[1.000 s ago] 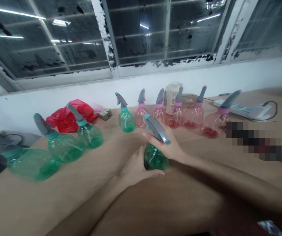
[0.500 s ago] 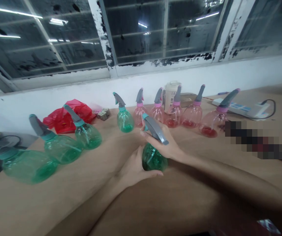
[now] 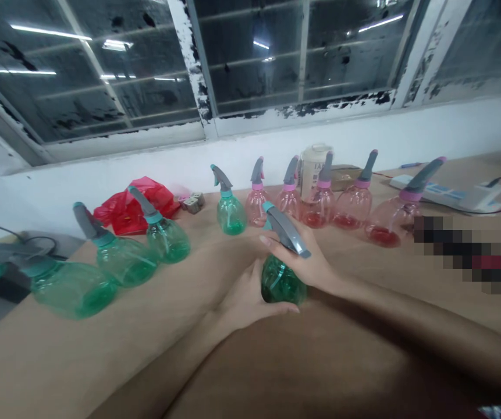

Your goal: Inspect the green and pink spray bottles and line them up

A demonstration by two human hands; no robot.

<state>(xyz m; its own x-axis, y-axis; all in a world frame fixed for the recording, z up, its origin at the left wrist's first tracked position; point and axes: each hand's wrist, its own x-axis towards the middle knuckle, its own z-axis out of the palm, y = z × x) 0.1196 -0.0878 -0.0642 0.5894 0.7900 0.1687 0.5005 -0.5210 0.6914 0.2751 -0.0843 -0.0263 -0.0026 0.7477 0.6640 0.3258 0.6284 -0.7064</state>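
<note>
A green spray bottle with a grey sprayer head stands in the middle of the table, between my two hands. My left hand wraps round its lower body, thumb at the near side. My right hand grips its neck and trigger head from the right; some of those fingers are hidden behind the head. Just behind, another green spray bottle is upright. Beside it runs a row of several pink spray bottles with red liquid. More green spray bottles stand to the left.
A red plastic bag lies at the back left by small grey blocks. Behind the pink bottles is a whitish canister. A white power strip with a cable lies at the right. The wall and window bound the table's far side.
The whole view has shifted slightly, so things appear further right. Both hands keep the same hold on the green spray bottle.
</note>
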